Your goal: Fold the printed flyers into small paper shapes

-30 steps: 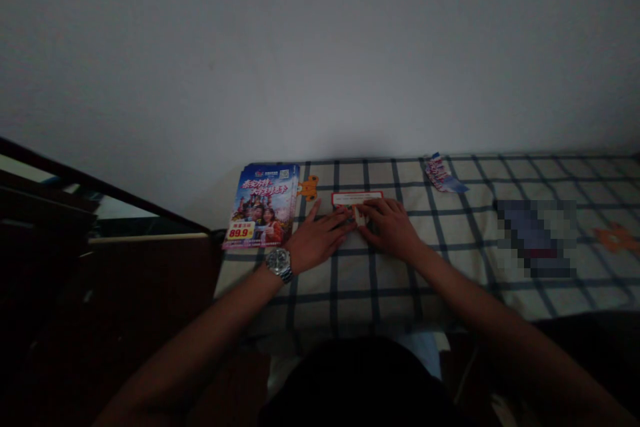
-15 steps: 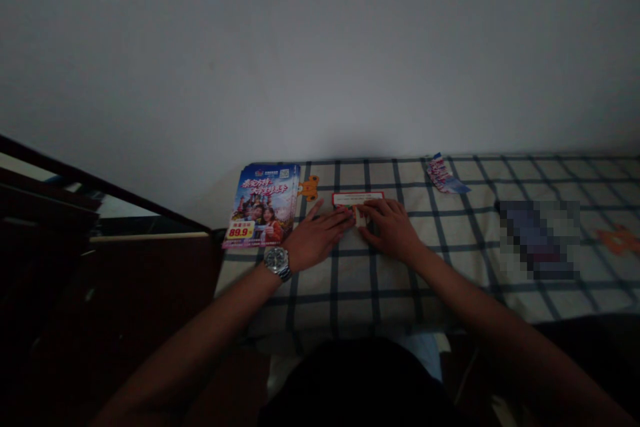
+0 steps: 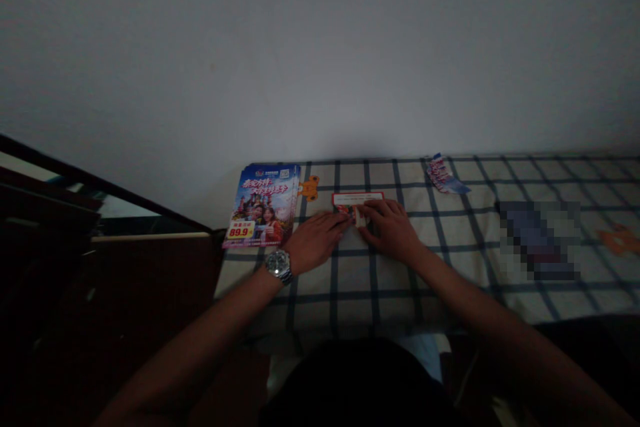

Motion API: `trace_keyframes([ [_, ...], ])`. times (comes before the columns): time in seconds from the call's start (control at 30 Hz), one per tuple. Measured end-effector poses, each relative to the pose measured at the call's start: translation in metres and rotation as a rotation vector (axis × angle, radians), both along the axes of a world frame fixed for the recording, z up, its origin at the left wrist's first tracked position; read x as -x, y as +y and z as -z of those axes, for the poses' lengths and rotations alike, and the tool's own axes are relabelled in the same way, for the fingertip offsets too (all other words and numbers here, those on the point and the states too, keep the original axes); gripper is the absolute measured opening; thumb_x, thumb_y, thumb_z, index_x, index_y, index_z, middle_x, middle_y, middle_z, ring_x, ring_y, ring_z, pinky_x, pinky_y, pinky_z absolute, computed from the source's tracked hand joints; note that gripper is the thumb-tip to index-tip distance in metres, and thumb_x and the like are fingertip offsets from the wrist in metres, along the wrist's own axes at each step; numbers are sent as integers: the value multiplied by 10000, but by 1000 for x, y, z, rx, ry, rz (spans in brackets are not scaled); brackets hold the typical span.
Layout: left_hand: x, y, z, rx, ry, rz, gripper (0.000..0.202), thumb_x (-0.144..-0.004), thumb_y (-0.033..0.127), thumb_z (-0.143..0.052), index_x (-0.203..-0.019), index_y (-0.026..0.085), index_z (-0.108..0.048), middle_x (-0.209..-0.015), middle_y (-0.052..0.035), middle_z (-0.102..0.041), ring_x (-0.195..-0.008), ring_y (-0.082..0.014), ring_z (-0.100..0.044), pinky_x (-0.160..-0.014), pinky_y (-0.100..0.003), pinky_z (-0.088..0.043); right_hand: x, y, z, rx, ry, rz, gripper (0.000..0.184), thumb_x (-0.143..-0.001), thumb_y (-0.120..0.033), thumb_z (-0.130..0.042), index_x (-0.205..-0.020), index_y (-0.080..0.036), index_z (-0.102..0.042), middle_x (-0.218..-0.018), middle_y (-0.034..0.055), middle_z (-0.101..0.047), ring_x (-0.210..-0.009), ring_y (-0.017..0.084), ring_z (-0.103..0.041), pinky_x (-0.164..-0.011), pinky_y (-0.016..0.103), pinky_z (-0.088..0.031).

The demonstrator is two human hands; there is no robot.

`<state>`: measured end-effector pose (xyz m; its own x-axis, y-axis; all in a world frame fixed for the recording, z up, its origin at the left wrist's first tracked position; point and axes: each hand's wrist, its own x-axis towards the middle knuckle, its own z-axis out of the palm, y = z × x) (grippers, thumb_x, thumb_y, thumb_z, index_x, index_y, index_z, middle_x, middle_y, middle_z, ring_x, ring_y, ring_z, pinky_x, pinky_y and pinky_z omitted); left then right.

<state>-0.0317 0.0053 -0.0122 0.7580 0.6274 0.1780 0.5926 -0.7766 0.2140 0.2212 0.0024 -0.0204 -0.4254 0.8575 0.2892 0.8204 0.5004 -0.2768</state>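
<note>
A small folded paper (image 3: 359, 199) lies flat on the checked cloth. It has a red edge, a white printed panel and a coloured part below. From the left, my left hand (image 3: 316, 237) reaches its lower left side, fingers stretched out flat with the tips on it; a watch (image 3: 277, 264) sits at that wrist. On the opposite side, my right hand (image 3: 387, 228) has its fingers bent, thumb and forefinger closed on the paper's lower right part. Both hands cover some of the paper's lower portion.
A stack of colourful flyers (image 3: 263, 203) lies left of my hands, beside a printed orange bear (image 3: 309, 188). A torn, curled flyer piece (image 3: 445, 177) rests near the wall (image 3: 350, 67). At right is a blurred-out dark object (image 3: 540, 240). The checked cloth (image 3: 340, 310) ends in front of me.
My left hand has shifted slightly, its raised thumb now drawn in and out of sight, and more of the paper's coloured part shows. My right hand stays almost in place.
</note>
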Motion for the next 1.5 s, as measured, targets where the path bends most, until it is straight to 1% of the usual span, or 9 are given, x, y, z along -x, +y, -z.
trace_keyframes([
  [0.1, 0, -1, 0, -4, -4, -5, 422, -1058, 223, -339, -1440, 178, -514, -1467, -79, -552, -1356, -217, -505, -1189, -425, -382, 0, 0, 0, 1, -2, 2, 462, -927, -394, -632, -1363, -244, -605, -1323, 114, -622, -1223, 333, -507, -1066, 515, -387],
  [0.37, 4, -2, 0, 7, -39, -65, 439, -1050, 263, -402, -1481, 260, -480, -1547, -67, -451, -1429, -254, -422, -1207, -488, -367, 1, 0, 0, 4, -5, 1, 460, -935, -402, -616, -1366, -242, -604, -1332, 109, -619, -1228, 333, -501, -1061, 508, -394],
  [0.53, 4, -1, 2, 31, -38, -79, 451, -1060, 245, -366, -1498, 187, -457, -1536, -80, -480, -1413, -240, -443, -1218, -452, -369, 0, 0, 2, -1, 7, 0, 468, -926, -395, -631, -1373, -258, -599, -1340, 103, -615, -1232, 327, -501, -1067, 509, -392],
  [0.63, 4, -1, 0, 36, -39, -92, 447, -1057, 241, -374, -1489, 181, -471, -1540, -73, -479, -1403, -238, -455, -1227, -454, -361, 0, 0, 2, -8, 14, -2, 469, -929, -399, -629, -1375, -255, -599, -1339, 102, -616, -1228, 329, -503, -1070, 505, -393],
  [0.87, 9, -2, -4, 2, -35, -113, 468, -1049, 258, -409, -1514, 261, -460, -1527, -68, -492, -1451, -235, -413, -1273, -521, -263, 0, 0, 2, -11, 9, -2, 475, -923, -399, -634, -1375, -259, -602, -1338, 106, -616, -1238, 337, -497, -1067, 519, -394],
  [1.03, 12, -3, 1, 14, -5, -125, 484, -1074, 261, -336, -1556, 228, -381, -1584, -44, -447, -1480, -186, -377, -1285, -488, -227, 1, 0, 1, -12, 18, -7, 464, -933, -398, -622, -1373, -252, -603, -1324, 103, -623, -1227, 331, -504, -1072, 507, -396],
  [1.1, 11, -3, 1, 10, -10, -129, 487, -1075, 251, -322, -1558, 220, -375, -1588, -43, -443, -1479, -182, -380, -1288, -482, -220, 0, 0, 1, -10, 24, -6, 464, -934, -394, -621, -1377, -257, -600, -1331, 103, -620, -1228, 330, -505, -1070, 508, -397],
  [1.3, 8, -3, -2, -15, -45, -180, 450, -1066, 252, -351, -1497, 222, -475, -1514, -56, -515, -1418, -219, -459, -1277, -497, -251, 1, 0, 1, -8, 21, -6, 467, -934, -398, -623, -1377, -251, -599, -1336, 101, -620, -1239, 336, -500, -1074, 510, -397],
  [1.5, 7, -5, -3, -16, -31, -196, 452, -1068, 245, -343, -1499, 188, -463, -1513, -68, -513, -1401, -215, -476, -1284, -478, -254, 1, -1, 0, -6, 14, -4, 456, -944, -403, -611, -1373, -246, -601, -1346, 105, -613, -1248, 334, -497, -1082, 509, -395],
])
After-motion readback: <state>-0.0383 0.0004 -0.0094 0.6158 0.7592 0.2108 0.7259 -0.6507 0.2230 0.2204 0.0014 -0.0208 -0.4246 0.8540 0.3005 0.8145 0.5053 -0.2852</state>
